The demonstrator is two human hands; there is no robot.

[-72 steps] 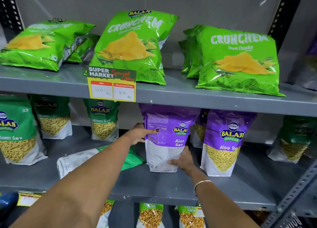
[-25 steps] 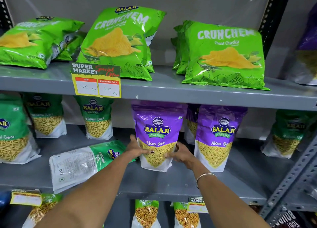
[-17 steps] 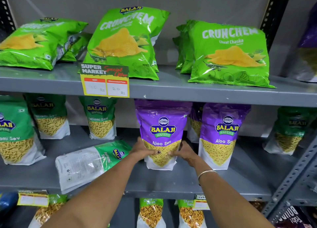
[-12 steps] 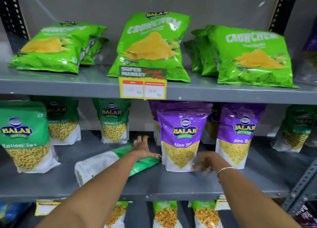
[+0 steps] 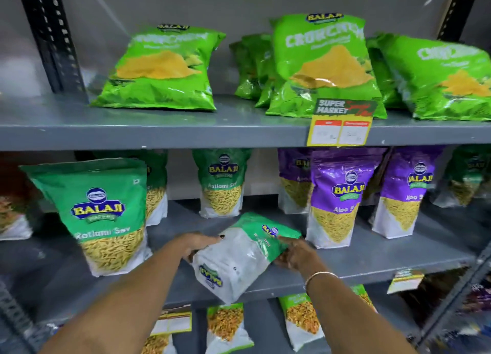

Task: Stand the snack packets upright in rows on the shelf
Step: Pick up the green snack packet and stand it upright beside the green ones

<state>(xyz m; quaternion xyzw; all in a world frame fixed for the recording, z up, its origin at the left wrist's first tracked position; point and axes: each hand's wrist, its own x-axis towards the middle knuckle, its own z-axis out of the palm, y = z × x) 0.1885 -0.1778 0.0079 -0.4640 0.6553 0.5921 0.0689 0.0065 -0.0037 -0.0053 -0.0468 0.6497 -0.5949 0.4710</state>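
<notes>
1. Right now both hands are on one green Ratlami Sev packet [image 5: 244,255] at the front of the middle shelf [image 5: 372,260].
2. Left hand [image 5: 198,244] holds its left edge, fingers wrapped on the white part; grip clamped on the packet.
3. Right hand [image 5: 295,255] clasps the green top end from the right, also clamped on it. Thin bangle [image 5: 320,275] on that wrist.
4. The packet is tilted, back side facing out, green top twd the rear-right, white bottom hanging over the shelf's front lip. Not upright yet.
5. Left of it a big Ratlami Sev pouch [image 5: 106,215] stands upright near the front; another green pouch [image 5: 221,186] stands further back.
6. Right of it, just beside, a purple Aloo Sev pouch [image 5: 338,199] stands upright, w/ more purple ones [image 5: 406,194] next to & behind it.
7. Top shelf: bright green Crunchem bags [image 5: 164,69] leaning back, plus a yellow price tag [image 5: 341,127] on the edge.
8. Lower shelf shows more pouches [image 5: 227,324], partly hidden by the arms.
</notes>
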